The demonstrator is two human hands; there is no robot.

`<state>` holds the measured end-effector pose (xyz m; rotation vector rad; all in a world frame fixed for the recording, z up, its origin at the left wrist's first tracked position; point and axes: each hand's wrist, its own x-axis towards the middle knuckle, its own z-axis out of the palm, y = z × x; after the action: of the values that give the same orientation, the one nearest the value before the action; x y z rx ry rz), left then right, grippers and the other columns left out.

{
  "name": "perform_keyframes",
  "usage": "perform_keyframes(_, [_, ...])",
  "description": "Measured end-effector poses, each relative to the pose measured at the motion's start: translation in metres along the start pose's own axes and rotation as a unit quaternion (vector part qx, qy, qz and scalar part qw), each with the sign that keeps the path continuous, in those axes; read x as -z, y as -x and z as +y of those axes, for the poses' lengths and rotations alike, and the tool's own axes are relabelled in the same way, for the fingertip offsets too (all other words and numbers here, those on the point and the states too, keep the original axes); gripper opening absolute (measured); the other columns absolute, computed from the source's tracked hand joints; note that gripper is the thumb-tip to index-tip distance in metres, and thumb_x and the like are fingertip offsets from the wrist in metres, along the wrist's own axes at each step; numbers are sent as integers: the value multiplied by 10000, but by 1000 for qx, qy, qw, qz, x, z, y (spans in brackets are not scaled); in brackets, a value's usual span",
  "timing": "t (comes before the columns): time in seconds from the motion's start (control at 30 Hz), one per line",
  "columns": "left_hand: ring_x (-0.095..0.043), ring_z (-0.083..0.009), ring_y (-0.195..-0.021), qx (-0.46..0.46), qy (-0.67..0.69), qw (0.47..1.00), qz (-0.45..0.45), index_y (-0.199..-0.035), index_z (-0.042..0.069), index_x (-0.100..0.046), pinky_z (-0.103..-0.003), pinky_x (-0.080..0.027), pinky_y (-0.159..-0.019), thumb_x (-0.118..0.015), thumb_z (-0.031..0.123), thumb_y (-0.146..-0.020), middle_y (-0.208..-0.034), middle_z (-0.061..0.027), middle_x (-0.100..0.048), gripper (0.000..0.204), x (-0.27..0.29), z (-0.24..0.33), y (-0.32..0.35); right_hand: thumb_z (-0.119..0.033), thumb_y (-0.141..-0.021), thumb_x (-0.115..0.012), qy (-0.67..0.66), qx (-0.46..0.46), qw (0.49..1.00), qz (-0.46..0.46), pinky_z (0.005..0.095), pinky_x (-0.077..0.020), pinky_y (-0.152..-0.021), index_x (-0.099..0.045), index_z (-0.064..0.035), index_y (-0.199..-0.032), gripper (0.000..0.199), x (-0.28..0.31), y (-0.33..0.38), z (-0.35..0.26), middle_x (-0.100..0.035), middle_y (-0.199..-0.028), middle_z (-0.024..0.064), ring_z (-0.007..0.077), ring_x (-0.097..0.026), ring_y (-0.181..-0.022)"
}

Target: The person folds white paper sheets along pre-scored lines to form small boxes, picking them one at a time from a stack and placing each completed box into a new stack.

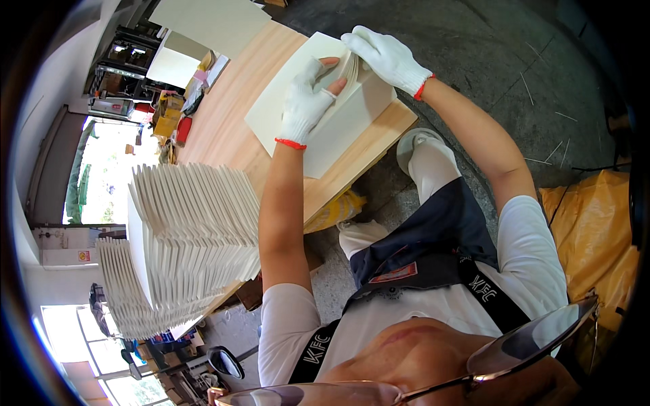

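A pad of white sheets (pixel 345 132) lies on the light wooden table in front of me, its layers curling up and fanning apart at the far right. On top of it rests my left hand (pixel 306 101), in a white knit glove with a red cuff. Its bare thumb and one bare fingertip are spread apart, beside the raised layers. My right hand (pixel 389 59), gloved the same way, holds the curled far edge of the sheets with its fingers together. The right thumb is hidden.
Tall stacks of white folded sheets (pixel 196 237) stand on the wooden table (pixel 223 128) to my left. Larger pale boards (pixel 210 24) lie at its far end, near yellow and red items (pixel 172 118). An orange-yellow sack (pixel 589 230) sits at right; thin strips litter the dark floor (pixel 501 88).
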<state>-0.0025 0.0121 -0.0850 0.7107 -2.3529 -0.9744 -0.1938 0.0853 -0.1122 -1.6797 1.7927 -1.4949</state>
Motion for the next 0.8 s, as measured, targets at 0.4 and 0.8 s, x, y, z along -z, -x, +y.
perform_keyframes(0.4, [-531,-139,-675,-27,-119,992,33,-1217,146,-615,-293,-467,-677,-700,220,-853,-732,-45,-548,382,-3,15,6,-505,-984,-387,45,9,999,11,432,-452,-697,-562,-155,-1082,404,-6,1,9,-621,-829,134,350,-622,-800])
perform_keyframes(0.8, [-599,-210,-723,-49,-99,992,63,-1255,191,-608,-322,-495,-726,-610,166,-905,-813,-79,-631,351,-4,21,11,-577,-969,-383,30,6,999,21,425,-450,-675,-566,-141,-1038,478,-5,4,4,-600,-762,127,337,-616,-734])
